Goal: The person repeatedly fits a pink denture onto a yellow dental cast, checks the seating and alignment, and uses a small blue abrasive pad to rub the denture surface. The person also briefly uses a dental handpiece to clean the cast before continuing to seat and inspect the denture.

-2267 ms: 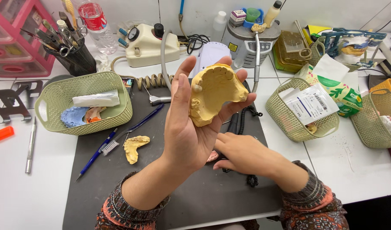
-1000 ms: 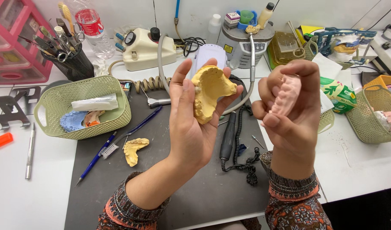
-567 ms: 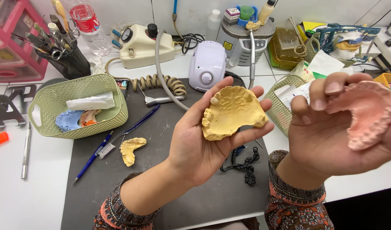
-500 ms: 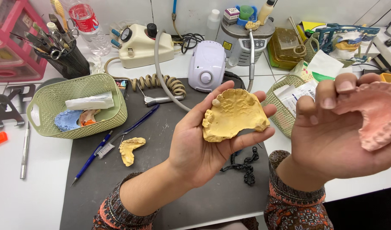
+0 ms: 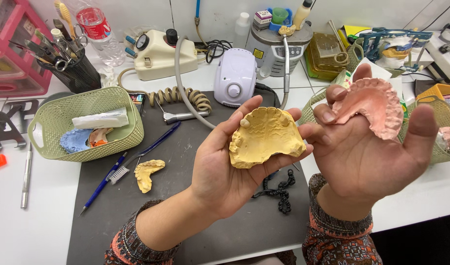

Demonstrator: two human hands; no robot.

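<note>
My left hand (image 5: 225,169) lies palm up over the dark mat and cradles a yellow plaster jaw cast (image 5: 266,137), its tooth side facing me. Beside it my right hand (image 5: 364,157), also palm up, holds a pink denture base (image 5: 379,105) at the fingertips, between thumb and fingers. The two pieces sit side by side, a small gap between them. A smaller yellow plaster piece (image 5: 147,172) lies on the mat left of my left forearm.
A dark mat (image 5: 185,221) covers the bench. A green basket (image 5: 85,122) stands at left, a blue brush (image 5: 122,169) beside it. At the back are a white motor unit (image 5: 234,78), a cream device (image 5: 158,54) and a tool holder (image 5: 70,61). More baskets stand at right.
My right hand picked up the pink denture base and raised it. Both hands then turned palm up and came level, side by side, with the cast laid flat.
</note>
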